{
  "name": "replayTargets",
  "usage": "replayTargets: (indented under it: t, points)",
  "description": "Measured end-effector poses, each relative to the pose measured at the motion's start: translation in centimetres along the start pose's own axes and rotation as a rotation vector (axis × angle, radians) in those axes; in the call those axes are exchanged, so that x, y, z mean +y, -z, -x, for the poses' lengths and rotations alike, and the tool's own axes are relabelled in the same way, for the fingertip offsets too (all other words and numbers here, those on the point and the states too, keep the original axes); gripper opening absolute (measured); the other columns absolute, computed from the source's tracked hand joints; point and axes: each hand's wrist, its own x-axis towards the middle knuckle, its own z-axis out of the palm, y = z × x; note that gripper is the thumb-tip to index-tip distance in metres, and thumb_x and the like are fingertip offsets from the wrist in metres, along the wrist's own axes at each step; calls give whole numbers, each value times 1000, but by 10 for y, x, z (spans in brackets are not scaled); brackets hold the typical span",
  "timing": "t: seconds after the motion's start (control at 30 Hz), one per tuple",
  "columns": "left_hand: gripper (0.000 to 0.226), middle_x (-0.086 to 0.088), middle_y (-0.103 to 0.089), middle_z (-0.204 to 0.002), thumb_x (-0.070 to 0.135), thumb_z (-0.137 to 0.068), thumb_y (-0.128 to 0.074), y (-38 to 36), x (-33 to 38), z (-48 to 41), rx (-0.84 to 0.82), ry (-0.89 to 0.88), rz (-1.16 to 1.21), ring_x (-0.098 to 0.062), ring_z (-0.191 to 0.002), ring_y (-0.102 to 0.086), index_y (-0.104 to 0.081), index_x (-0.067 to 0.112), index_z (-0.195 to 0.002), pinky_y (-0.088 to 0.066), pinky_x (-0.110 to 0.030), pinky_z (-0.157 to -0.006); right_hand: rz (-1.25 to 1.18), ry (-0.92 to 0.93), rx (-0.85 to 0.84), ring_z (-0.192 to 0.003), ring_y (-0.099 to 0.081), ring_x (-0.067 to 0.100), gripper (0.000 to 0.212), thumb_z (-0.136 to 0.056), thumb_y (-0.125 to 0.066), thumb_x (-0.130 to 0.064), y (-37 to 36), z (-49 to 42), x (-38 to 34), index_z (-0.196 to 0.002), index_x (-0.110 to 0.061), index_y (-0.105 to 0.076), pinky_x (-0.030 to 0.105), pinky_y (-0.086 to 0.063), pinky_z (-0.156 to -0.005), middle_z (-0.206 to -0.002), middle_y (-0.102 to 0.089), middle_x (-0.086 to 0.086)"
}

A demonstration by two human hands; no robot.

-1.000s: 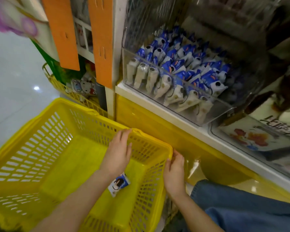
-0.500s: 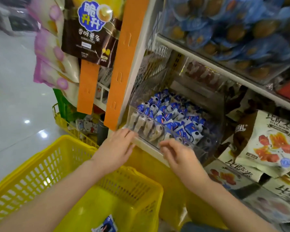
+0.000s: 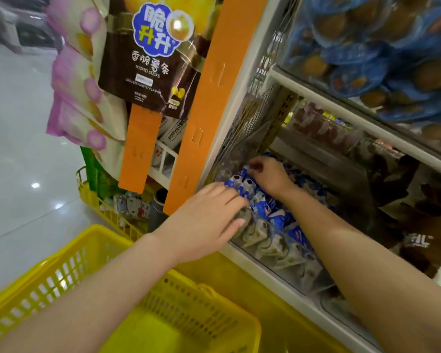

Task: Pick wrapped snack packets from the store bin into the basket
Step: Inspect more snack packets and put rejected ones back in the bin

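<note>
A clear plastic bin (image 3: 290,261) on the lower shelf holds several blue-and-white wrapped snack packets (image 3: 273,220). My right hand (image 3: 270,174) is inside the bin at its far left corner, fingers curled down around a packet in the pile. My left hand (image 3: 206,225) lies across the bin's front left edge; its fairly straight fingers touch the nearest packets and its thumb sits in front of the clear wall. The yellow basket (image 3: 69,266) stands on the floor below my left forearm. Only part of its inside shows.
A brown potato-stick bag (image 3: 153,54) and orange hanging strips (image 3: 214,98) hang left of the bin. A smaller yellow basket (image 3: 92,200) of cartoon-cat goods stands behind them. A shelf of blue wrapped snacks (image 3: 379,47) overhangs the bin; brown snack bags (image 3: 418,225) lie to the right.
Both hands rose from the basket to the bin. The right hand went from the bin's front wall into the far left of the pile; the left moved onto the front edge.
</note>
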Motion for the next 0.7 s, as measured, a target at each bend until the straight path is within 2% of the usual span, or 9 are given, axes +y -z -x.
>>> replayTargets:
  t: [0.07, 0.17, 0.27, 0.33, 0.47, 0.5, 0.6, 0.7]
  points:
    - [37, 4, -53, -121, 38, -97, -35, 0, -2, 0, 8, -14, 18, -14, -116, -44, -47, 21, -129, -23, -29, -108, 28, 10, -9, -109, -59, 27, 30, -91, -57, -17, -5, -11, 1, -118, -4, -61, 40, -47, -95, -116, -64, 15]
    - [39, 6, -53, -121, 39, -97, -34, 2, -3, 1, 18, -33, 29, -13, -116, -43, -46, 22, -129, -23, -27, -107, 52, 2, -8, -97, -63, 24, 15, -87, -63, -18, -6, -24, 2, -98, -9, -69, 37, -50, -88, -101, -70, 11]
    - [38, 6, -53, -121, 38, -97, -35, 4, -3, 1, 22, -42, 30, -12, -116, -42, -46, 22, -129, -23, -26, -106, 129, 19, -3, -91, -63, 23, 11, -89, -57, -15, -5, -27, 2, -86, -12, -68, 37, -51, -83, -96, -70, 8]
    - [38, 6, -52, -123, 38, -97, -34, 6, -1, 1, 18, -37, 36, -11, -117, -40, -44, 23, -131, -19, -23, -107, 80, 29, 75, -86, -62, 21, 15, -91, -52, -12, -2, -22, 0, -81, -16, -62, 34, -49, -78, -94, -69, 6]
    - [41, 7, -44, -138, 35, -98, -36, 9, 3, 1, 16, 12, 96, -7, -132, -31, -38, 24, -137, 2, -15, -109, -188, 57, 306, -80, -58, 17, 8, -93, -52, -13, 19, 3, -5, -89, -13, -58, 33, -49, -74, -88, -62, 2]
    - [41, 7, -41, -142, 33, -98, -37, 12, 5, 2, 2, 39, 134, -6, -134, -28, -37, 25, -138, 2, -14, -108, -242, 69, 360, -81, -60, 17, 7, -93, -52, -13, 26, 12, -6, -90, -11, -59, 33, -51, -74, -87, -61, 0]
    - [37, 11, -41, -142, 31, -98, -37, 21, 18, 12, -24, 192, 337, -1, -130, -34, -40, 29, -136, -22, -16, -105, -426, 143, 476, -75, -61, 4, 8, -92, -53, -12, 43, 51, -14, -86, -17, -57, 23, -55, -68, -82, -59, -8]
    - [26, 15, -51, -123, 30, -98, -40, 29, 32, 24, 71, 399, 633, 5, -107, -47, -49, 31, -122, -34, -9, -86, -694, 204, 457, -72, -61, 3, 24, -91, -55, -9, 50, 99, -26, -76, -27, -54, 16, -53, -64, -79, -60, -7]
